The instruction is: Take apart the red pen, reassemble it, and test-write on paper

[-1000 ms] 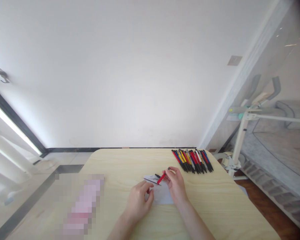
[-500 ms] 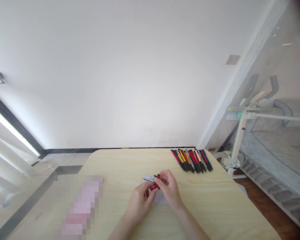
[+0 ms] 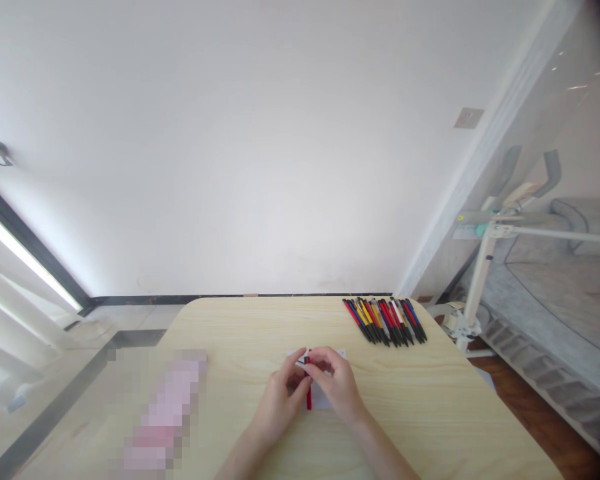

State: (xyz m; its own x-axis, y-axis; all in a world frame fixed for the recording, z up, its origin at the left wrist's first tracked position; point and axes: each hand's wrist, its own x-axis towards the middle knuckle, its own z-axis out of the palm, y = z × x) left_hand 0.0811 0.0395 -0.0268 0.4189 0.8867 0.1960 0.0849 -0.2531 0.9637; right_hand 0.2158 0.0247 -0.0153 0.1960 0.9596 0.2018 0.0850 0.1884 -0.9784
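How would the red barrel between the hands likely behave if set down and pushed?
The red barrel shows a straight, exposed lower end, so it is probably stiff. It looks slim, so likely light. Its sides seem rounded, though small in view, so it might roll.

A plain white wall [image 3: 280, 147] rises behind the wood-grain table [image 3: 220, 333], a black baseboard [image 3: 150, 300] along its foot. Left of the table, a bright strip of light [image 3: 25, 257] runs beside a dark frame [image 3: 30, 238], near white curtains [image 3: 20, 320]. Right of the table are a white-framed exercise machine [image 3: 479, 283], a grey upholstered sofa [image 3: 570, 287] and brown wood flooring [image 3: 533, 413].
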